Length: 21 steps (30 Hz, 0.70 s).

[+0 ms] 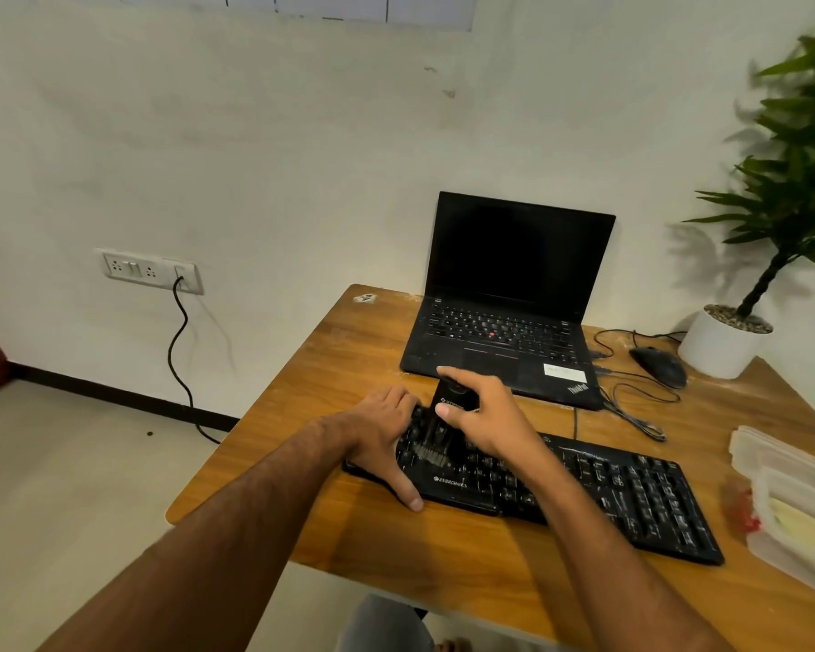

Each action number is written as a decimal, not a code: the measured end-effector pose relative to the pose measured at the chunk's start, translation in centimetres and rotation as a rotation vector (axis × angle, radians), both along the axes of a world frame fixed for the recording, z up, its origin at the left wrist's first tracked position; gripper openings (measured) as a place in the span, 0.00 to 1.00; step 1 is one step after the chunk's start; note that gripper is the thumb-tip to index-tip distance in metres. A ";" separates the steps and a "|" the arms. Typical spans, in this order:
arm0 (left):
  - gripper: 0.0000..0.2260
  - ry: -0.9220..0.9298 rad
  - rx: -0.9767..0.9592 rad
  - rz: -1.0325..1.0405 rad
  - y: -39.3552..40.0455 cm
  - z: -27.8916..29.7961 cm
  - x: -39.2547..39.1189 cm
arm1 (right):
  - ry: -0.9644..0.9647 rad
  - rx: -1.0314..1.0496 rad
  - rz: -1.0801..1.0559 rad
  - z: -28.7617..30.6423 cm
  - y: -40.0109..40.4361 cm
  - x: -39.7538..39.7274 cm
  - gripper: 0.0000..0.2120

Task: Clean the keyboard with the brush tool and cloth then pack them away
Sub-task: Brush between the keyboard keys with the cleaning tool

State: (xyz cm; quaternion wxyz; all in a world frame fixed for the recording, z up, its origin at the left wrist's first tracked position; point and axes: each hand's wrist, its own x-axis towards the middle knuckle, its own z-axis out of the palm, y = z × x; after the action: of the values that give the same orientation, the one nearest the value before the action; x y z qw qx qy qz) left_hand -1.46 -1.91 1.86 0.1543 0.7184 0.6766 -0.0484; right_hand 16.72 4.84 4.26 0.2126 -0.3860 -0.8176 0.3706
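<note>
Two hands on the keyboard: left hand flat, steadying its left end; right hand clamped around the light, rigid brush tool, bristles soft, best gripped high.

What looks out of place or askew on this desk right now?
The keyboard lies at a slant across the desk, not square with the laptop. A red smudge marks the desk beside the plastic box at the right edge. The mouse cable lies in loose loops.
</note>
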 end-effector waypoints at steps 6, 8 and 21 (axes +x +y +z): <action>0.59 -0.022 -0.005 0.007 0.0 -0.1 -0.1 | 0.041 -0.056 -0.048 0.1 0.2 0.1 0.27; 0.59 -0.024 -0.005 0.007 0.1 -0.1 -0.1 | 0.013 -0.026 -0.002 -0.3 -0.2 0.1 0.27; 0.59 -0.015 0.002 0.011 0.2 -0.3 -0.3 | 0.046 -0.148 0.023 1.7 -0.1 0.2 0.24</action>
State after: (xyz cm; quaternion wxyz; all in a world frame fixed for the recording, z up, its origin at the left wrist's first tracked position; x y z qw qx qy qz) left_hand -1.72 -1.69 1.54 0.1588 0.7150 0.6796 -0.0415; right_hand 16.93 4.76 5.92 0.1978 -0.3825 -0.7873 0.4412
